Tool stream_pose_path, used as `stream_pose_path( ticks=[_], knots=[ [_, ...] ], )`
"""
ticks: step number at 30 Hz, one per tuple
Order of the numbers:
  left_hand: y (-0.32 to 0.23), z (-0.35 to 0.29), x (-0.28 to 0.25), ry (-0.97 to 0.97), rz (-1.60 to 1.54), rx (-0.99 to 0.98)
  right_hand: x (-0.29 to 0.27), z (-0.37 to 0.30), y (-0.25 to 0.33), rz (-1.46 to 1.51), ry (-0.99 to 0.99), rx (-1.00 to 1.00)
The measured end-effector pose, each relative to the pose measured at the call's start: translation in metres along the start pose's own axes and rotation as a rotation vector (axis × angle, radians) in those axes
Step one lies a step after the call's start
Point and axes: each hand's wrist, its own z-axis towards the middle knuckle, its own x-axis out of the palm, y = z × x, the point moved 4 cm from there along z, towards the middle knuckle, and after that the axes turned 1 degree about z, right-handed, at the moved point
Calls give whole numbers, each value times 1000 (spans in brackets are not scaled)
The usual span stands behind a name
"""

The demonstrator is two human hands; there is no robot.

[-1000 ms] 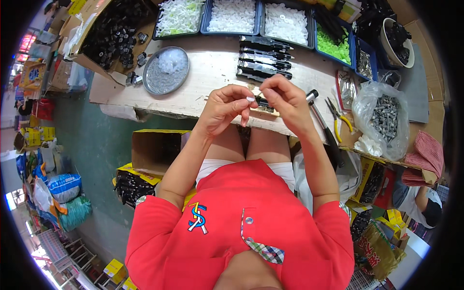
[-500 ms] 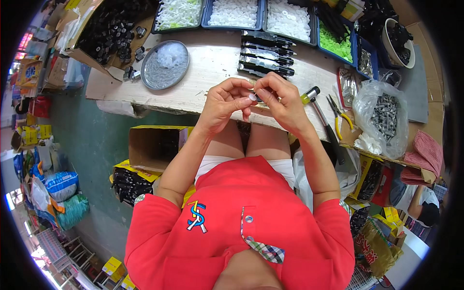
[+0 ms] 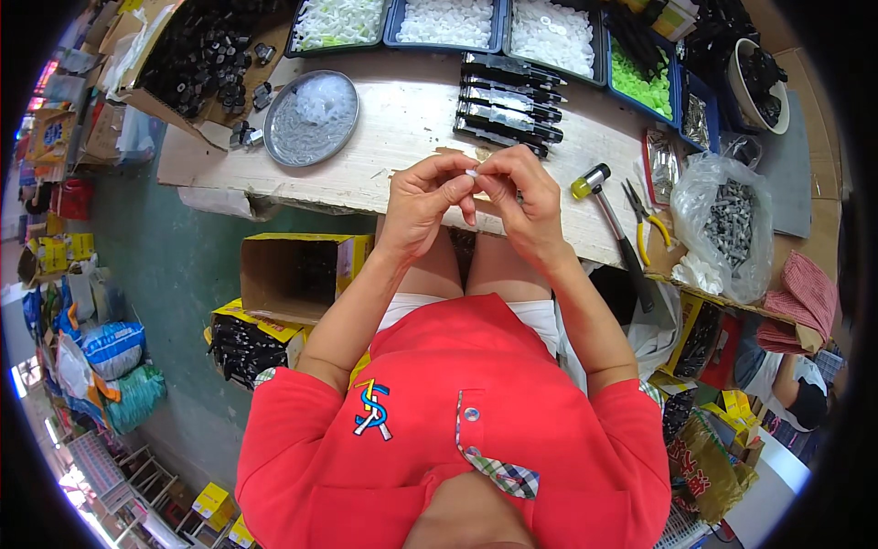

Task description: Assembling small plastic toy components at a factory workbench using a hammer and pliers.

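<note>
Above my lap, at the table's front edge, both hands meet fingertip to fingertip. A small white plastic piece [image 3: 472,172] shows between them; its exact kind is too small to tell. My left hand [image 3: 421,199] pinches it with thumb and forefinger, the other fingers curled. My right hand [image 3: 526,197] is closed too, its thumb and forefinger pressed against the same piece. Just beyond the hands lies a row of several black tool-like bodies with silvery middles [image 3: 508,102]. Left of these stands a round grey dish [image 3: 298,139] holding a clump of clear, thin pieces.
Blue trays of white parts [image 3: 445,23] and green parts [image 3: 642,89] line the back. A carton of black parts [image 3: 206,69] stands left. At right lie a hammer [image 3: 620,233], yellow-handled pliers [image 3: 646,215] and a plastic bag of grey metal parts [image 3: 727,220]. Open cartons [image 3: 291,279] sit below.
The right hand has shifted slightly left and its fingertips have closed in on the white piece, which now shows less. The hammer's head, earlier partly behind the right hand, is in full sight.
</note>
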Motion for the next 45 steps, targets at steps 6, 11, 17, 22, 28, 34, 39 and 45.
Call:
stream_pose_path(
  ticks=[6, 11, 17, 22, 28, 34, 39, 45],
  knots=[
    [-4, 1, -1, -46, 180, -13, 0, 3, -5, -111, -37, -16],
    [-23, 12, -16, -108, 696, 110, 3, -3, -25, -432, 90, -2],
    [-15, 20, -26, -57, 920, 148, 21, -6, -36, -613, 159, -46],
    [-11, 24, -31, -25, 964, 104, 26, -7, -39, -696, 160, -121],
    [-8, 31, -27, 33, 1204, 134, 27, -6, -32, -785, 210, -162],
    [-13, 46, -14, 155, 1458, 42, 13, -5, -43, -629, 173, -94],
    [-21, 56, 1, 265, 1632, -34, -56, 6, -42, -511, -51, -14],
    [-30, 99, 13, 460, 1425, -354, -176, -10, -76, -770, -177, 275]
  ],
)
